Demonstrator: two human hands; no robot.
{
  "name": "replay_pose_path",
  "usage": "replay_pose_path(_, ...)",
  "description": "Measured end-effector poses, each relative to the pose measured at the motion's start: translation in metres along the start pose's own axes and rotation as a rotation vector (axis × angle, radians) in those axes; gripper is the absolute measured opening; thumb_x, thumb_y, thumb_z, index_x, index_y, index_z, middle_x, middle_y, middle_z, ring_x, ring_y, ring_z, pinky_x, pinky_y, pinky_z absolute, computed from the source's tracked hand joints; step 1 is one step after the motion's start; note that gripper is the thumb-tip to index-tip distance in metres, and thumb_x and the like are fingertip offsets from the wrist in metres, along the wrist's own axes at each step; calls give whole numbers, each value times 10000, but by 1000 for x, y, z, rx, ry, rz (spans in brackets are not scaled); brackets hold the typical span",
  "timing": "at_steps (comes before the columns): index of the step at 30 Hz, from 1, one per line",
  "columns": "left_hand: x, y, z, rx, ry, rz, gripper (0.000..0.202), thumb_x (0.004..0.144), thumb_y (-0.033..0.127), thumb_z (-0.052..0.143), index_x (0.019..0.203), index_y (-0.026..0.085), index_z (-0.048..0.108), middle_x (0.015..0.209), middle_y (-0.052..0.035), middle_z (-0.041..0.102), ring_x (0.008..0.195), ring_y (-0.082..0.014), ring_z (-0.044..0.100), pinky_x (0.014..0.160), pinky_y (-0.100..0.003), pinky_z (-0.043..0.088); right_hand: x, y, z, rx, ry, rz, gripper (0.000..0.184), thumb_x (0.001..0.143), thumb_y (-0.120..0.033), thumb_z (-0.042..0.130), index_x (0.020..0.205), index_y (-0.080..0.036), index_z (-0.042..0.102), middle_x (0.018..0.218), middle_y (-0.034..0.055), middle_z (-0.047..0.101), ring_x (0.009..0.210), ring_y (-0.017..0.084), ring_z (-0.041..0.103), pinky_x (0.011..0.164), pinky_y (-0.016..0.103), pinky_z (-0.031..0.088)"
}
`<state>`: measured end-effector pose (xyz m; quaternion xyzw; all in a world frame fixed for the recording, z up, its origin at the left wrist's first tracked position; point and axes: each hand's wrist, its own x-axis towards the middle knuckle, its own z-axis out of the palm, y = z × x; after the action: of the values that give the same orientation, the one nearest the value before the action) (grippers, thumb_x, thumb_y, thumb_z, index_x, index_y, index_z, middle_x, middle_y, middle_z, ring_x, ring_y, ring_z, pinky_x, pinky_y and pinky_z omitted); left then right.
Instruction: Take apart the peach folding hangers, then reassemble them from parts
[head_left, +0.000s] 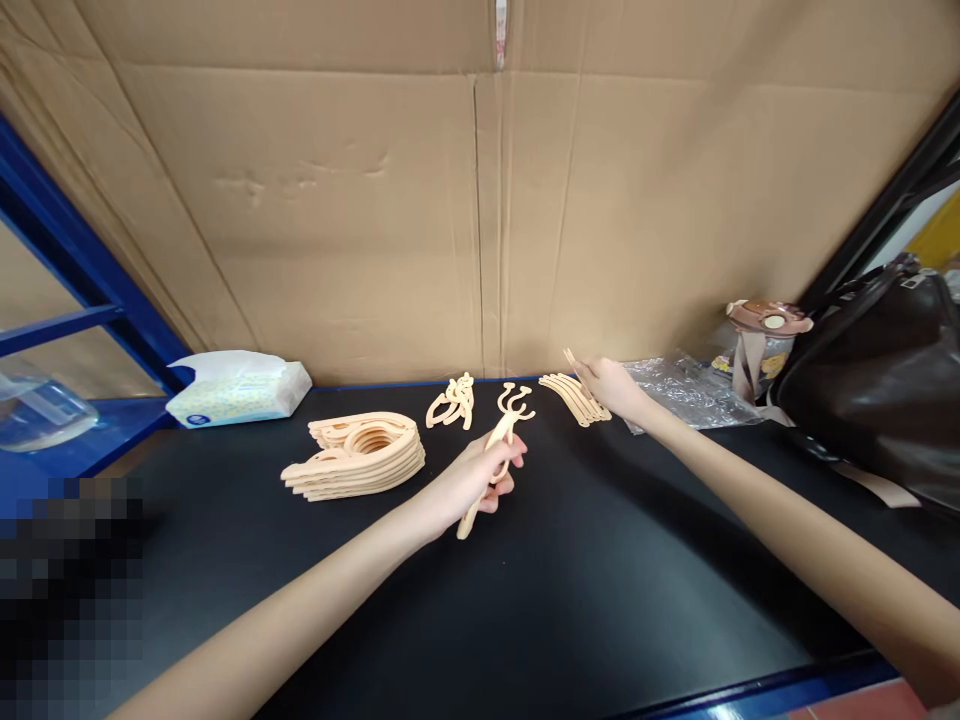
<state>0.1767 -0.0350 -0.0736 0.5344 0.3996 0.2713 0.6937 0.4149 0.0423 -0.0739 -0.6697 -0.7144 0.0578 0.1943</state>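
Landmark: the stack [375, 478] of flat beige parts on the black table [570, 580].

Your left hand [484, 475] is right of the stack, fingers wrapped around a hanger piece [469, 522]. The piece is up off the table and tilted, lower end toward you. Hooks [515, 411] show at its far end; can't tell if they're joined to it or lying behind it.

Your right hand [611, 388] is farther right of the stack, over the near-flat row of strips [579, 402]. It pinches a slim piece [568, 354] whose tip pokes out past your fingers. Can't tell whether that's one part or two.

Also right of the stack, a bit beyond it: the small pile [459, 398], short of your left hand. Clear plastic [679, 392] is far right of the stack, just beside your right wrist.

Doing it well, my read: grip the hanger piece by its thick body, not the hooks; those look easiest to bend. Pinch the slim piece near its middle and check the count before you lift away. Go straight up, since the strips lie close and a sideways drag would likely fan them. Mind your wrist on the plastic; it could snag.
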Motion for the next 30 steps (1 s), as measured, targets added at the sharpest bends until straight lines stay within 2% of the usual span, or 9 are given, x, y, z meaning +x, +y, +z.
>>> replay_pose_path(2, -1, -4, -3, -36, 14, 0, 294, 814, 474, 466, 810, 180, 481, 814, 19, 431, 465, -25, 310, 362, -137, 143, 13, 11, 4, -138, 36, 76, 417, 967, -280, 300, 917, -57, 650, 857, 202, 693, 831, 262, 673, 719, 337, 471)
replay_pose_path(5, 0, -7, -6, -107, 11, 5, 411, 817, 582, 414, 786, 176, 471, 804, 14, 449, 455, -31, 316, 349, -135, 152, 24, 17, 14, -298, 27, 141, 356, 959, -318, 383, 990, -63, 630, 968, 188, 684, 939, 251, 652, 809, 383, 464)
replay_pose_path(10, -2, -8, -11, -149, 29, 21, 415, 812, 600, 475, 829, 185, 480, 849, 1, 490, 524, -65, 427, 372, -152, 278, 25, 12, 22, -444, -6, 139, 445, 948, -424, 381, 1023, -60, 624, 966, 224, 679, 962, 293, 646, 802, 368, 455)
replay_pose_path(13, -3, -10, -16, -99, 52, 44, 401, 804, 579, 533, 840, 182, 493, 875, -3, 493, 582, -79, 473, 438, -179, 377, 17, 5, 20, -477, -24, 104, 558, 902, -557, 396, 1026, -66, 629, 960, 222, 679, 951, 317, 642, 782, 372, 457)
replay_pose_path(16, -2, -11, -17, -18, 107, 65, 405, 790, 564, 579, 829, 168, 506, 873, -8, 506, 616, -83, 498, 505, -193, 427, 9, -3, 19, -481, -37, 77, 564, 872, -583, 436, 1039, -85, 643, 1037, 213, 659, 1008, 307, 618, 799, 350, 450)
replay_pose_path(20, -1, -12, -13, 30, 145, 71, 403, 790, 548, 603, 795, 154, 520, 798, -2, 526, 597, -81, 514, 523, -197, 448, 5, -11, 22, -445, -44, 109, 498, 901, -501, 425, 1012, -89, 682, 1080, 219, 630, 996, 297, 623, 780, 336, 456)
replay_pose_path(25, 0, -10, -10, -12, 207, 76, 248, 921, 385, 491, 887, 148, 557, 887, -46, 618, 610, -98, 600, 567, -241, 507, -4, -26, 17, -352, 17, 124, 535, 904, -498, 436, 993, -30, 680, 1115, 278, 581, 971, 336, 623, 768, 370, 455)
replay_pose_path(28, -2, -5, -8, -15, 196, 86, 202, 942, 322, 464, 930, 143, 556, 911, -75, 659, 693, -143, 657, 676, -307, 546, -24, -42, 12, -212, 9, -10, 559, 935, -548, 319, 970, -126, 684, 1034, 157, 640, 907, 235, 641, 763, 306, 457)
replay_pose_path(30, -4, 0, -6, -10, 173, 94, 186, 936, 313, 481, 943, 142, 555, 921, -87, 681, 751, -166, 674, 733, -330, 544, -39, -51, 8, 127, -117, -211, 536, 953, -525, 283, 897, -168, 679, 869, 61, 671, 763, 155, 636, 687, 252, 461)
